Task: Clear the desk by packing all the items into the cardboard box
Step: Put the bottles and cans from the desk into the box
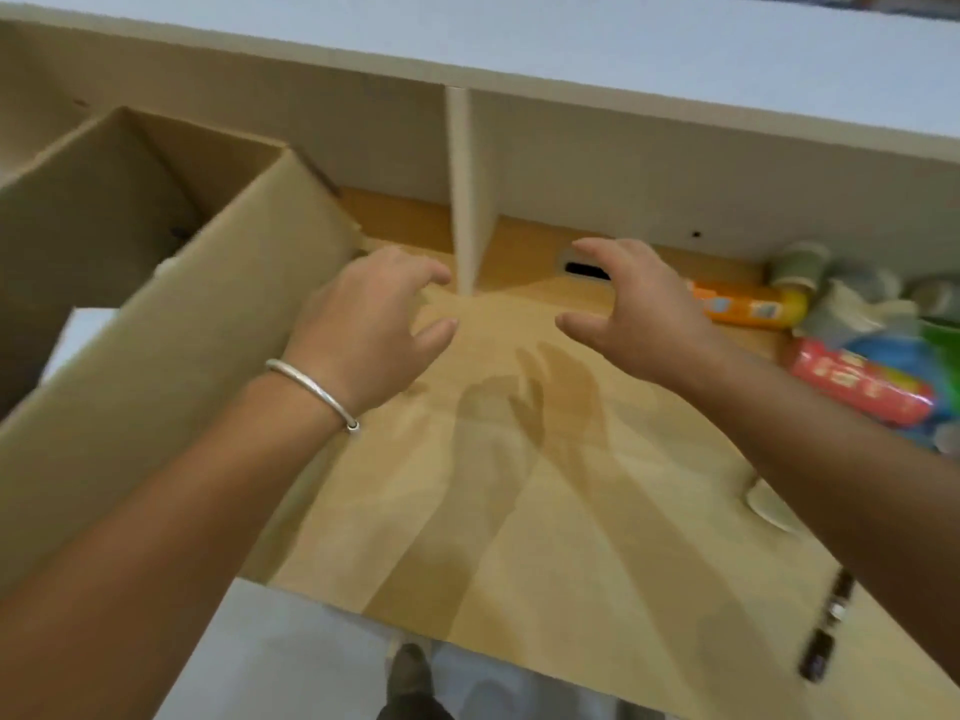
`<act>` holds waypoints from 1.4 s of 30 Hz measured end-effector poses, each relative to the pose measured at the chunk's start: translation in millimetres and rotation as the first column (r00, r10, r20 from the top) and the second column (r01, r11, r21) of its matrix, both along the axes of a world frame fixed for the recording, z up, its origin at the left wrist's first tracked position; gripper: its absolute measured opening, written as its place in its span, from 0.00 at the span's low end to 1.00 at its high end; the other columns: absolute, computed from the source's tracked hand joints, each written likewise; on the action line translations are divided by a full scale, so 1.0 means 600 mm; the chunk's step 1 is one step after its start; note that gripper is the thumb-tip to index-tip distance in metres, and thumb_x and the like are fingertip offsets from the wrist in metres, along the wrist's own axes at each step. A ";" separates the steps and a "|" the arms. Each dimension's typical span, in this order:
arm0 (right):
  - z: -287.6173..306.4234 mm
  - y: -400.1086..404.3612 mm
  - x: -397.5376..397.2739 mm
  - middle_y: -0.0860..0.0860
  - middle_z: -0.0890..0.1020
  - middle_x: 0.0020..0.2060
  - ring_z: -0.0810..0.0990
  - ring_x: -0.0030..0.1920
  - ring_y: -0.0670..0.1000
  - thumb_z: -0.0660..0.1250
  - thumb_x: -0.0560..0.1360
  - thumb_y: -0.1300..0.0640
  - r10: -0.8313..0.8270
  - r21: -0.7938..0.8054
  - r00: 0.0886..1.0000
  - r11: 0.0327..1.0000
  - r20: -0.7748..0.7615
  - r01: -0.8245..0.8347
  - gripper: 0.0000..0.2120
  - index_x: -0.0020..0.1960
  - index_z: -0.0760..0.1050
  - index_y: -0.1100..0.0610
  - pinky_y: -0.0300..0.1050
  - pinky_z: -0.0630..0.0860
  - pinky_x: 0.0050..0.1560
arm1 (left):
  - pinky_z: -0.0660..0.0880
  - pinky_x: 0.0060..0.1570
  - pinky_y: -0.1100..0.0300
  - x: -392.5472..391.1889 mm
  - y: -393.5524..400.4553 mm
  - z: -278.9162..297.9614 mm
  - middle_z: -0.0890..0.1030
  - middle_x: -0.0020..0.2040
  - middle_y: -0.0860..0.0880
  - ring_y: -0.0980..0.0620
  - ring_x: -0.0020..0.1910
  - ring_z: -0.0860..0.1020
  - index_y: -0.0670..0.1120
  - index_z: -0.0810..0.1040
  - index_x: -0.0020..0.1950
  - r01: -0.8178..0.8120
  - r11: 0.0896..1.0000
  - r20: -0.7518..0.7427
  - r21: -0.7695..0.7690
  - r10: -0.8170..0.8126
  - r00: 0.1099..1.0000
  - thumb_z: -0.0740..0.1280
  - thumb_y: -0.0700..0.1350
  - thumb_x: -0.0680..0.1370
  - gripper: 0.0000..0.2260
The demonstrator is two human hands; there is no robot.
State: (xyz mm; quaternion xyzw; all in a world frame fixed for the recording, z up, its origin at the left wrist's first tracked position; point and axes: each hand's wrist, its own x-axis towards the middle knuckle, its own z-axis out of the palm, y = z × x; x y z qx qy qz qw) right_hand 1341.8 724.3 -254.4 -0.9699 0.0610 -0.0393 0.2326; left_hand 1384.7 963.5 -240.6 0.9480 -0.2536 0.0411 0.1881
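While both hands hover over the wooden desk (519, 485), neither has hold of anything. The left hand (374, 324) — a silver bangle (311, 389) on its wrist — has its fingers loosely curled and spread, empty, just beside the near wall of the cardboard box (156, 330). The right hand (639, 309) faces it across a gap, thumb and fingers apart in a loose claw, also empty. Their shadows fall on the bare desktop beneath.

The cardboard box stands open at the left of the desk, its flaps up; what lies inside is too dark and blurred to tell. At the right, past the right hand, the things to pack lie in a blurred heap against the back panel: an orange and yellow tube-shaped pack (748, 304), a red and blue packet (862, 379), a roll of tape (797, 262) and some crumpled pale wrapping (852, 304). A white upright divider (467, 200) rises behind the hands under a white shelf (571, 49). A dark strip (831, 626) lies near the desk's right front edge.
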 end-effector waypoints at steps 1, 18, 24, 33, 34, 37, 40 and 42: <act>-0.010 -0.037 -0.021 0.48 0.66 0.70 0.68 0.67 0.51 0.71 0.72 0.46 -0.035 0.001 0.999 0.999 -0.018 0.035 0.34 0.74 0.61 0.47 0.46 0.69 0.62 | 0.73 0.56 0.50 -0.005 -0.034 -0.015 0.78 0.58 0.49 0.47 0.58 0.76 0.51 0.76 0.63 0.016 1.000 -0.029 0.024 -0.015 0.999 0.67 0.56 0.73 0.19; -0.172 -0.416 -0.328 0.55 0.72 0.64 0.71 0.62 0.58 0.75 0.67 0.54 -0.349 -0.107 0.922 0.936 -0.170 0.335 0.32 0.69 0.69 0.54 0.52 0.71 0.55 | 0.63 0.69 0.50 -0.188 -0.464 -0.208 0.60 0.76 0.46 0.47 0.73 0.60 0.53 0.49 0.78 0.432 0.891 -0.333 0.138 -0.369 0.868 0.67 0.68 0.69 0.45; -0.191 -0.440 -0.328 0.54 0.73 0.64 0.73 0.59 0.57 0.70 0.71 0.52 -0.358 -0.262 0.912 0.917 -0.202 0.301 0.27 0.68 0.68 0.53 0.46 0.68 0.43 | 0.73 0.52 0.53 -0.261 -0.549 -0.232 0.68 0.67 0.51 0.49 0.61 0.72 0.54 0.53 0.76 0.415 0.905 -0.353 0.089 -0.361 0.863 0.66 0.70 0.66 0.45; -0.206 -0.428 -0.264 0.56 0.75 0.54 0.76 0.50 0.57 0.66 0.74 0.51 -0.402 -0.497 0.867 0.840 -0.296 0.220 0.17 0.61 0.72 0.56 0.46 0.66 0.40 | 0.67 0.42 0.58 -0.265 -0.543 -0.252 0.71 0.62 0.51 0.48 0.56 0.73 0.54 0.59 0.72 0.324 0.942 -0.353 0.086 -0.275 0.894 0.70 0.57 0.67 0.37; -0.209 -0.424 -0.262 0.56 0.75 0.53 0.76 0.49 0.57 0.66 0.74 0.50 -0.397 -0.496 0.871 0.841 -0.291 0.217 0.17 0.60 0.73 0.56 0.46 0.66 0.39 | 0.67 0.41 0.58 -0.260 -0.534 -0.251 0.70 0.62 0.51 0.48 0.56 0.73 0.54 0.59 0.73 0.316 0.945 -0.350 0.088 -0.267 0.898 0.70 0.57 0.67 0.37; -0.202 -0.402 -0.255 0.56 0.75 0.53 0.77 0.48 0.58 0.69 0.71 0.48 -0.356 -0.443 0.897 0.870 -0.264 0.215 0.20 0.60 0.73 0.56 0.46 0.67 0.38 | 0.67 0.42 0.58 -0.242 -0.497 -0.243 0.70 0.62 0.52 0.48 0.57 0.73 0.55 0.58 0.73 0.269 0.960 -0.340 0.085 -0.226 0.913 0.70 0.56 0.67 0.38; -0.179 -0.357 -0.234 0.55 0.76 0.53 0.76 0.47 0.55 0.70 0.71 0.49 -0.276 -0.396 0.939 0.901 -0.205 0.178 0.21 0.61 0.74 0.55 0.45 0.67 0.37 | 0.68 0.43 0.58 -0.216 -0.444 -0.225 0.69 0.64 0.52 0.48 0.58 0.72 0.55 0.56 0.74 0.219 0.972 -0.313 0.084 -0.183 0.932 0.70 0.56 0.67 0.38; -0.159 -0.319 -0.210 0.54 0.76 0.52 0.75 0.46 0.53 0.70 0.71 0.49 -0.222 -0.369 0.960 0.918 -0.169 0.147 0.21 0.61 0.74 0.54 0.45 0.68 0.37 | 0.69 0.44 0.57 -0.195 -0.402 -0.207 0.68 0.66 0.52 0.48 0.59 0.71 0.54 0.54 0.75 0.174 0.981 -0.296 0.080 -0.143 0.944 0.70 0.56 0.68 0.40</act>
